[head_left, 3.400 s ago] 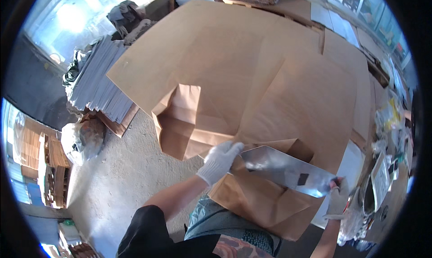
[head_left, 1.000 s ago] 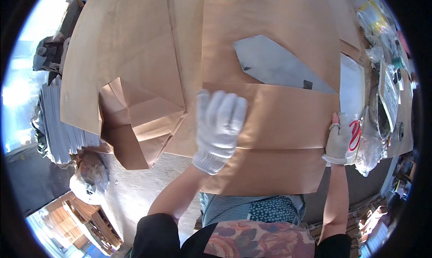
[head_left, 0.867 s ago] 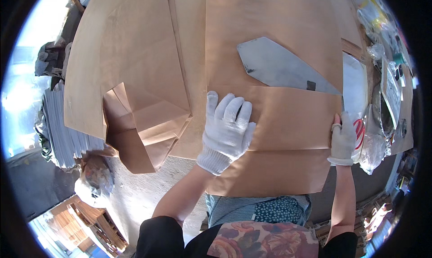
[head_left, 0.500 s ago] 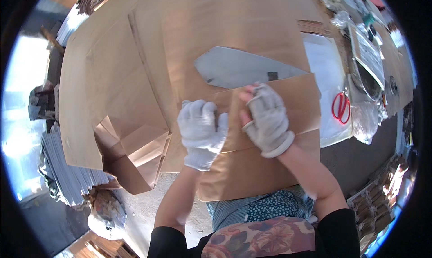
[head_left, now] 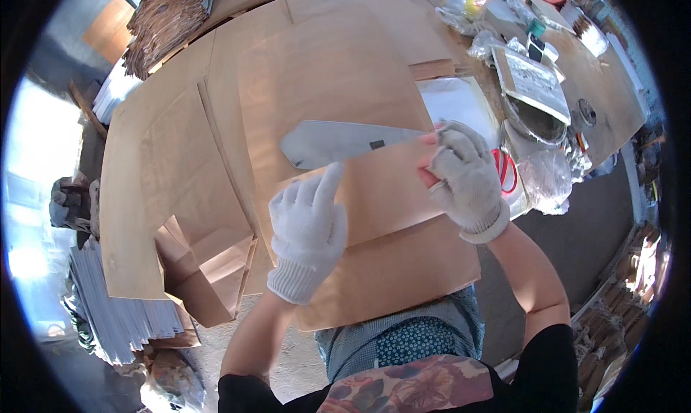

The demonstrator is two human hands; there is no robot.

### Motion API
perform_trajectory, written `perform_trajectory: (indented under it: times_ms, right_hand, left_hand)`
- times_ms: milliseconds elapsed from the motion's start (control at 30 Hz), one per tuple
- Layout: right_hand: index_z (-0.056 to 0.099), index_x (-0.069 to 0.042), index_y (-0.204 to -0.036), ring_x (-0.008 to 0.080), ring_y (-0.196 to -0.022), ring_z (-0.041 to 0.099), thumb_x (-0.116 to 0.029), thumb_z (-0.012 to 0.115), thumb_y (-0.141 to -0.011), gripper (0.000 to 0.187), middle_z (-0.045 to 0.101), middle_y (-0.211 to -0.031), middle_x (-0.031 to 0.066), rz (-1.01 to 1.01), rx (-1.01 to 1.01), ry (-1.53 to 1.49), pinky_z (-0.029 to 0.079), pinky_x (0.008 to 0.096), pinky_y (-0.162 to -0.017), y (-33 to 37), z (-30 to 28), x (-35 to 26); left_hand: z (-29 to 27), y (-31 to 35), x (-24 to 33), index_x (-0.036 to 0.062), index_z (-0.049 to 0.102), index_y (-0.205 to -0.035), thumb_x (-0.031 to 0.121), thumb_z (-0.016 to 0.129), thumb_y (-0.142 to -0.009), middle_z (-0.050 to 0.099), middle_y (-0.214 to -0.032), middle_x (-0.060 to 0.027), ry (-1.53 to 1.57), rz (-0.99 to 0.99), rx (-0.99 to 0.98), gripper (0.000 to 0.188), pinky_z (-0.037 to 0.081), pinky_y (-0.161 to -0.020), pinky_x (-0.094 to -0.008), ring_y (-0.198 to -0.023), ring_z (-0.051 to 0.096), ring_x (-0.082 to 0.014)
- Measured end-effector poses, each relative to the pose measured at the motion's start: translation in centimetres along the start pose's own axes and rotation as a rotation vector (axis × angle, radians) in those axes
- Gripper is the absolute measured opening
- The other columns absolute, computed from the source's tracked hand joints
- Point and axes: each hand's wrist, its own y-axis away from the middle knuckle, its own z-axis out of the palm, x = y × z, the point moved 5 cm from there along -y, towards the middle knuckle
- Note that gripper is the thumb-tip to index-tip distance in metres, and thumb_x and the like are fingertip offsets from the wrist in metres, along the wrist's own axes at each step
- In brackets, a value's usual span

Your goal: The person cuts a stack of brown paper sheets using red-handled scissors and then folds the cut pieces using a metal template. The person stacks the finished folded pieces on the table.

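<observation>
Before me lies a large brown kraft paper sheet [head_left: 389, 280], its near part folded up into a raised flap. A grey pointed flat plate [head_left: 331, 144] shows beyond the flap's edge, partly hidden beneath it. My left hand [head_left: 306, 226], in a white knit glove, rests at the flap's left end with fingers stretched along the paper. My right hand [head_left: 468, 175], gloved with bare thumb and fingertip showing, curls closed over the flap's far right corner. The exact pinch is partly hidden by the glove.
A brown paper bag with an opened, folded bottom [head_left: 205, 269] lies at the left. Red-handled scissors [head_left: 506, 172] are beside my right hand. Further right are clear plastic bags [head_left: 543, 179] and a round container [head_left: 536, 121]. Stacked paper sheets [head_left: 122, 312] stand at lower left.
My right hand has slid right along the flap from its middle to its right end. My left hand's fingers have straightened at the left end. The whole view has shifted somewhat.
</observation>
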Motion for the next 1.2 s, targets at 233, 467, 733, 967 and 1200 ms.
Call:
perform_trajectory:
  times_ms: [233, 467, 733, 967, 1200]
  right_hand:
    - [0.073, -0.015, -0.085, 0.028, -0.124, 0.061, -0.016, 0.083, -0.078, 0.012, 0.07, -0.113, 0.0034, -0.068, -0.033, -0.268, 0.049, 0.0441, -0.104, -2.7, -1.2, -2.2]
    - [0.074, -0.007, -0.09, 0.0305, -0.115, 0.065, -0.019, 0.082, -0.08, 0.018, 0.072, -0.109, 0.0052, -0.035, -0.386, -0.295, 0.05, 0.0442, -0.104, -1.7, -2.0, -3.5]
    - [0.07, -0.006, -0.1, 0.032, -0.1, 0.067, -0.014, 0.073, -0.089, 0.014, 0.068, -0.101, 0.0114, 0.071, -0.228, -0.523, 0.052, 0.0425, -0.095, 1.0, -3.2, -1.6]
    - [0.069, -0.006, -0.1, 0.0342, -0.105, 0.065, -0.003, 0.062, -0.084, 0.018, 0.069, -0.106, 0.0143, 0.429, -0.399, -0.246, 0.052, 0.0449, -0.094, 11.4, 2.6, 7.9]
    - [0.071, -0.008, -0.122, 0.0366, -0.131, 0.059, -0.009, 0.064, -0.09, 0.033, 0.066, -0.134, 0.0169, 0.613, -0.14, -0.484, 0.042, 0.0493, -0.116, 14.6, 1.7, 2.4]
  left_hand:
    - [-0.4, -1.1, -0.9, 0.0082, 0.06, -0.141, 0.011, 0.067, -0.089, 0.066, -0.126, -0.0122, 0.014, -0.067, -0.045, 0.053, 0.041, -0.104, -0.0498, -0.12, 0.059, -0.0359]
    - [-4.1, 1.8, 7.7, 0.0122, 0.066, -0.104, 0.015, 0.073, -0.083, 0.063, -0.103, -0.0051, -0.194, 0.136, 0.007, 0.023, 0.044, -0.086, -0.0465, -0.098, 0.06, -0.0294]
    - [5.4, 10.5, 7.5, 0.0082, 0.07, -0.1, 0.029, 0.061, -0.096, 0.067, -0.103, -0.0173, -0.126, 0.479, -0.585, 0.023, 0.055, -0.077, -0.0491, -0.09, 0.068, -0.0378]
    - [13.1, -1.6, 9.2, 0.0126, 0.069, -0.128, 0.027, 0.056, -0.101, 0.074, -0.114, -0.0139, -0.237, 0.261, -0.801, 0.034, 0.06, -0.079, -0.0402, -0.088, 0.074, -0.0367]
    - [17.4, 0.4, 7.0, 0.013, 0.056, -0.146, 0.045, 0.058, -0.101, 0.058, -0.148, -0.0111, -0.029, 0.329, -0.895, 0.055, 0.042, -0.115, -0.0424, -0.135, 0.055, -0.032]
